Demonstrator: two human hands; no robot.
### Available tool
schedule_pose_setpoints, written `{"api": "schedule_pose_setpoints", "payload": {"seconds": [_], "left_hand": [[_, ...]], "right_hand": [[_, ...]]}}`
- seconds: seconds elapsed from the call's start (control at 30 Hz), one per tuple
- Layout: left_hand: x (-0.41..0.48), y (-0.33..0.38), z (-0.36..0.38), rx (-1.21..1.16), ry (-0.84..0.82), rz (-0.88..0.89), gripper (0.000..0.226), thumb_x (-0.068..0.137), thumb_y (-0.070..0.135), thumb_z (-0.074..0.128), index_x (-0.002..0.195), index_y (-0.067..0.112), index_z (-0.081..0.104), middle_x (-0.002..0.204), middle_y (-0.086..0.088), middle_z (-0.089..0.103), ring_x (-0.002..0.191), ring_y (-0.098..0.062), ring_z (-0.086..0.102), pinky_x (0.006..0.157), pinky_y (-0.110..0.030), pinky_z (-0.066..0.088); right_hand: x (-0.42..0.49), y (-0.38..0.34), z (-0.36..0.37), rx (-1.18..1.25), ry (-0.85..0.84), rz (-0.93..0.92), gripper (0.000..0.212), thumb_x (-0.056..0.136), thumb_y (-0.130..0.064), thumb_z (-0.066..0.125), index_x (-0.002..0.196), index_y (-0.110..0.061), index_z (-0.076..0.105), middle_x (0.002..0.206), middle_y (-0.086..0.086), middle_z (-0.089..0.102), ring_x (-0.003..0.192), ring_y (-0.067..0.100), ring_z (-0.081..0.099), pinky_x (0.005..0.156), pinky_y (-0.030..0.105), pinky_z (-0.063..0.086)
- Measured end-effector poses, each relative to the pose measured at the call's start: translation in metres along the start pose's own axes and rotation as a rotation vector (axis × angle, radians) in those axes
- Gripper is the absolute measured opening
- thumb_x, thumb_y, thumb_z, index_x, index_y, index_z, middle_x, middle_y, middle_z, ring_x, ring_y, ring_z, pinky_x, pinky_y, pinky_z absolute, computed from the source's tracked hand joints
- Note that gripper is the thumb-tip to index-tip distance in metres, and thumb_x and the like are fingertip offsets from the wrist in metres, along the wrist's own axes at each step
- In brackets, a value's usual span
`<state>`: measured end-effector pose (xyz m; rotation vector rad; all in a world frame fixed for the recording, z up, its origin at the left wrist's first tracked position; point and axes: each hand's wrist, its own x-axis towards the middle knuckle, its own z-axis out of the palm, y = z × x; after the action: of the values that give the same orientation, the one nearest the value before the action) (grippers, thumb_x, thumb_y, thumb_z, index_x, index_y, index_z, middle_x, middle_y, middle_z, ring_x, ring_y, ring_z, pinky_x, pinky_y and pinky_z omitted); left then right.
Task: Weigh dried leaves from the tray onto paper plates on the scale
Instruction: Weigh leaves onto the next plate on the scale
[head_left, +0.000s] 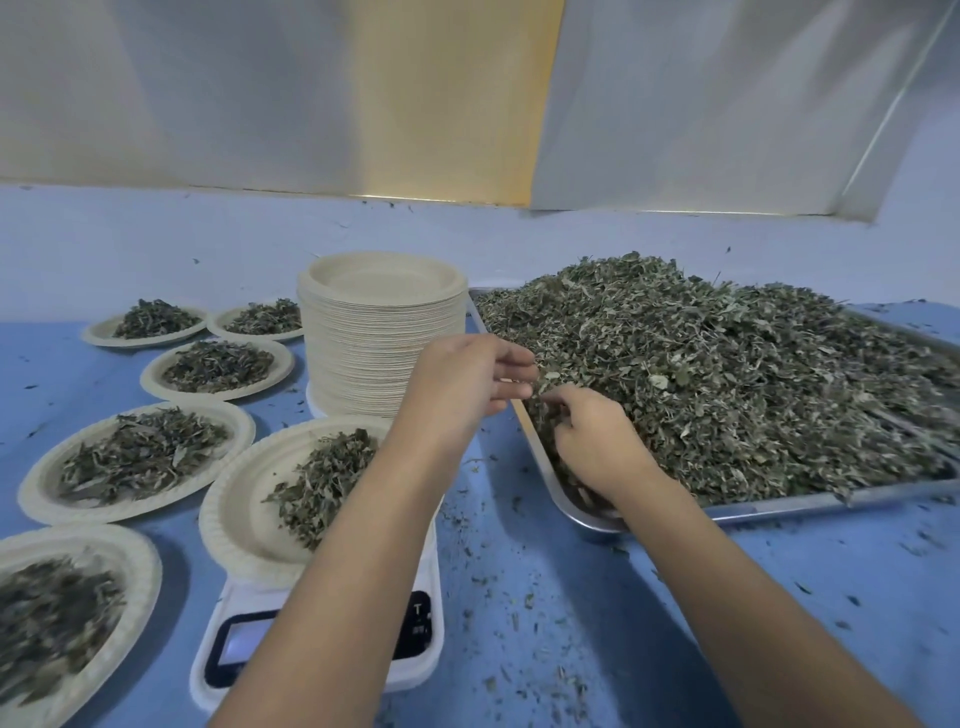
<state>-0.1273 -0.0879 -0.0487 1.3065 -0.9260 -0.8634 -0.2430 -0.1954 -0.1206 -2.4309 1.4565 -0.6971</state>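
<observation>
Gently: right grip (592, 441) curls round leaves (727, 374), left grip (460, 384) loose, empty; add small pinches to the plate (234, 501).

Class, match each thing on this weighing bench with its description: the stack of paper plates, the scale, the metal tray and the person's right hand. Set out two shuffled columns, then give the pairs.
Column one
1. stack of paper plates
2. scale
3. metal tray
4. right hand

Column two
A. heaped with dried leaves
B. top plate empty, standing behind the scale
C. carries a paper plate with a small pile of leaves
D. fingers curled into the leaves at the tray's near left corner

Pairs: 1-B, 2-C, 3-A, 4-D
</observation>
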Motion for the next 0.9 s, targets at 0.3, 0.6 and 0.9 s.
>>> {"api": "schedule_pose_setpoints", "payload": {"seconds": [0.3,0.6,0.9], "left_hand": [[-0.002,0.001,-0.003,-0.020,0.014,-0.014,0.027,0.093,0.011,0.045,0.081,0.009,0.069,0.085,-0.006,0.073,0.070,-0.015,0.065,0.068,-0.023,0.048],[-0.001,0.001,-0.006,-0.033,0.018,-0.017,0.028,0.093,0.010,0.044,0.079,0.010,0.069,0.083,-0.005,0.073,0.069,-0.015,0.064,0.068,-0.024,0.048],[0.000,0.003,-0.006,-0.031,0.029,-0.037,0.027,0.093,0.009,0.044,0.080,0.008,0.067,0.084,-0.007,0.071,0.071,-0.016,0.062,0.066,-0.023,0.045]], "right_hand": [[0.006,0.014,0.009,-0.312,-0.106,0.137,0.041,0.093,-0.025,0.051,0.132,-0.014,0.047,0.128,0.012,0.054,0.121,0.033,0.043,0.096,0.040,0.040],[0.003,0.013,0.001,-0.044,0.229,0.102,0.034,0.095,-0.025,0.052,0.129,-0.020,0.055,0.127,0.005,0.056,0.104,0.026,0.058,0.079,0.035,0.047],[0.000,0.009,-0.002,0.022,0.222,0.094,0.033,0.090,-0.030,0.063,0.122,-0.024,0.061,0.118,0.002,0.059,0.098,0.021,0.059,0.079,0.034,0.049]]}}
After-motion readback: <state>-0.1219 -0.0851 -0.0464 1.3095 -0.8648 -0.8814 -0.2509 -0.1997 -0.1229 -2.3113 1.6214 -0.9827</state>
